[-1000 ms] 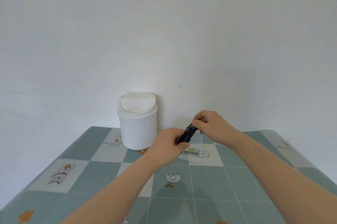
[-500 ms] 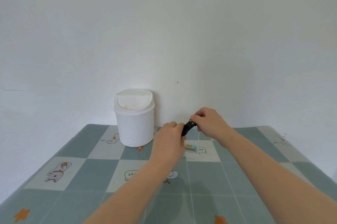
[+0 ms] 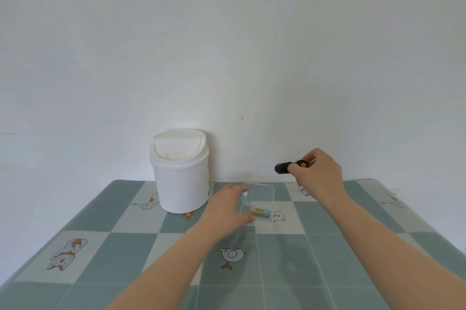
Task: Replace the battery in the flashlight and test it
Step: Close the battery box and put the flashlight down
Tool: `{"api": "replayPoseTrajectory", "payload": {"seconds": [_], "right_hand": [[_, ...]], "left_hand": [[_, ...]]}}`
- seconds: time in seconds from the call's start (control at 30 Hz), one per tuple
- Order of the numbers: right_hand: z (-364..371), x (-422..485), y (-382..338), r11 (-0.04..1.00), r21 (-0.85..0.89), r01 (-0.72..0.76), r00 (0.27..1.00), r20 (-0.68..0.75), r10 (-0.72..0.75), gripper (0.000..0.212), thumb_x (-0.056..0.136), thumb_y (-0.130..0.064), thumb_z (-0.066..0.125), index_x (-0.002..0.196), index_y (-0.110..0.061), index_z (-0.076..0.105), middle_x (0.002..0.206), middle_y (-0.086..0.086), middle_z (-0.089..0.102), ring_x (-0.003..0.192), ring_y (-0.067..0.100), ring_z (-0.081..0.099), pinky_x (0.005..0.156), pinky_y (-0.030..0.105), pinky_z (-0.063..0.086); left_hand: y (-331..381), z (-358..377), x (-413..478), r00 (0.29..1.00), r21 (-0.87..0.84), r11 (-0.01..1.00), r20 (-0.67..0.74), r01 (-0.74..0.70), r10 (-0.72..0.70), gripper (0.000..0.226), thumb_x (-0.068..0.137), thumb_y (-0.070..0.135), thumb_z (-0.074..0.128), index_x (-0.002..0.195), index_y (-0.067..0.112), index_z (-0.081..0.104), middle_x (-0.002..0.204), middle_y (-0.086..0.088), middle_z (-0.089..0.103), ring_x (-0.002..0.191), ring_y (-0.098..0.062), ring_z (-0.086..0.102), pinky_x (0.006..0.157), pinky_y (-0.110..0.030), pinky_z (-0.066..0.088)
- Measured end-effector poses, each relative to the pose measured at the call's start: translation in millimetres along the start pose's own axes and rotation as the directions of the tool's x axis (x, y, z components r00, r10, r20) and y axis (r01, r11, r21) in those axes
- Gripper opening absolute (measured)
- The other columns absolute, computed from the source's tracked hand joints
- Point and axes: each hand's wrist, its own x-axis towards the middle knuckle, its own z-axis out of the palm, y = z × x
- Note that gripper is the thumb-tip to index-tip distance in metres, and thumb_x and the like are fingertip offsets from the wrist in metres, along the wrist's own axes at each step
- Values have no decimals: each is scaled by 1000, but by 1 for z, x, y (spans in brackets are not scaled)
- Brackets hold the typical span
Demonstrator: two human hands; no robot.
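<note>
My right hand (image 3: 318,170) holds a small black flashlight (image 3: 283,167) with an orange end, raised above the table's far right part and lying roughly level, its dark end pointing left. My left hand (image 3: 227,206) hovers low over the table with fingers apart, just left of an open clear plastic case (image 3: 257,193). A battery (image 3: 259,211) with a yellow "555" label lies in the case's lower half, close to my left thumb.
A white swing-lid bin (image 3: 179,171) stands at the back of the table against the wall, left of my left hand. The table (image 3: 131,254) has a green and white chequered cloth with animal drawings.
Both hands were together on the flashlight. My left hand has let go and dropped toward the case; my right hand has carried the flashlight up and to the right.
</note>
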Motion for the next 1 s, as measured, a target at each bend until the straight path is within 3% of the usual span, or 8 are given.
{"api": "replayPoseTrajectory", "payload": {"seconds": [0.1, 0.3, 0.47, 0.6, 0.7, 0.8, 0.9, 1.0], "right_hand": [[4, 5, 25, 998, -64, -12, 995, -96, 6, 24, 68, -22, 66, 77, -7, 50, 69, 10, 64, 70, 31, 61, 61, 36, 45], [26, 3, 72, 990, -144, 5, 997, -81, -17, 20, 74, -15, 64, 71, -7, 45, 63, 4, 52, 59, 23, 44, 51, 31, 31], [42, 5, 85, 979, -204, 23, 999, -40, -32, 17, 73, -15, 63, 73, -7, 48, 67, 8, 57, 63, 27, 48, 54, 32, 34], [47, 5, 85, 955, -291, 50, 998, 40, -41, 16, 74, -17, 63, 77, -9, 50, 68, 4, 55, 69, 26, 52, 56, 32, 36], [48, 5, 86, 931, -356, 75, 996, 77, -50, 18, 74, -23, 67, 83, -13, 54, 83, 0, 55, 79, 22, 52, 61, 32, 37], [51, 5, 78, 924, -326, 202, 978, 108, -176, 22, 82, -22, 61, 104, -17, 62, 101, -1, 61, 97, 20, 53, 77, 28, 39], [57, 0, 54, 948, -176, 265, 923, 332, -196, 37, 92, -16, 48, 128, -19, 56, 121, -2, 63, 115, 17, 54, 92, 21, 36], [60, -6, 40, 948, -129, 292, 872, 442, -208, 38, 95, -12, 41, 130, -19, 55, 128, -4, 58, 114, 7, 51, 89, 11, 31]], "left_hand": [[-10, 10, 4, 999, 58, 998, 32, -17, 15, 62, 75, 35, 72, 132, 28, 49, 137, 6, 46, 125, -13, 44, 101, -23, 32], [-20, 23, 10, 1000, 61, 998, 9, -24, 23, 38, 76, 39, 70, 112, 32, 62, 122, 10, 52, 114, -10, 49, 93, -23, 38], [-28, 29, 15, 998, 90, 996, -65, -13, 19, 25, 75, 46, 68, 89, 26, 65, 100, 8, 58, 96, -9, 53, 84, -24, 44], [-28, 34, 17, 994, 101, 995, -108, -21, 32, 25, 74, 46, 69, 79, 23, 62, 97, 7, 58, 93, -9, 52, 79, -22, 42], [-28, 35, 18, 991, 87, 996, -130, -21, 33, 23, 74, 44, 70, 75, 24, 60, 110, 12, 56, 102, -7, 52, 80, -18, 37], [-26, 36, 16, 990, 70, 998, -139, 2, 8, 21, 74, 43, 70, 76, 24, 61, 120, 16, 53, 111, -7, 51, 85, -19, 37], [-21, 35, 13, 987, 67, 997, -156, 45, -34, 27, 71, 45, 71, 82, 26, 55, 100, 16, 55, 96, -11, 54, 81, -25, 45], [-18, 34, 11, 979, -18, 993, -169, 114, -116, 49, 65, 41, 76, 95, 23, 42, 92, 8, 57, 89, -15, 57, 77, -34, 50]]}}
